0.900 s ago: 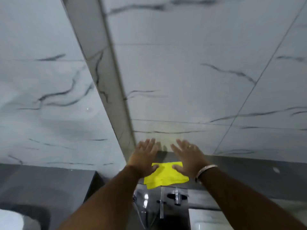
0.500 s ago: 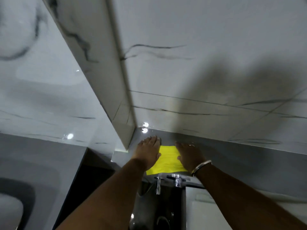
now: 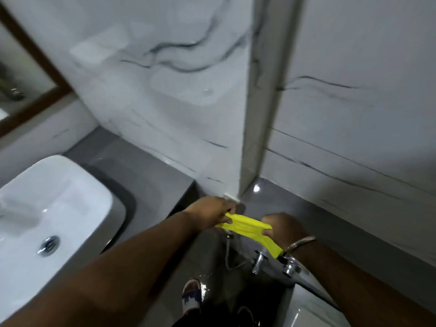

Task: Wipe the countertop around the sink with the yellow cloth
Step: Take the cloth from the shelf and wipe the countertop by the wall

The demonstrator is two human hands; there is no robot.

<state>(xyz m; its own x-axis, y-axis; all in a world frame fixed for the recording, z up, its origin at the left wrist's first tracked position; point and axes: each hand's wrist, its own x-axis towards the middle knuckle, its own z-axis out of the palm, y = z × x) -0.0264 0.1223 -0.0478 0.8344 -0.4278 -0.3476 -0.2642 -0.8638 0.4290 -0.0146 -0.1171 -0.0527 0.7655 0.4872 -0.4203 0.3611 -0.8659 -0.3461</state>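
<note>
The yellow cloth (image 3: 250,228) is stretched in the air between both hands, just in front of the grey ledge. My left hand (image 3: 210,214) grips its left end. My right hand (image 3: 282,226), with a metal bangle at the wrist, grips its right part, and a tail of cloth hangs below that hand. The white sink (image 3: 47,208) sits at the left on the grey countertop (image 3: 141,171), well apart from the cloth.
A marble-tiled pillar (image 3: 262,114) juts out between the countertop and a grey ledge (image 3: 306,208) on the right. Chrome taps (image 3: 259,263) and a hose stand below the cloth. A framed mirror (image 3: 28,79) hangs upper left. A sandalled foot (image 3: 192,295) shows on the wet floor.
Both hands lay flat on the cloth on the ledge; now they have closed on it and lifted it. The view has swung left and down, bringing the sink into sight.
</note>
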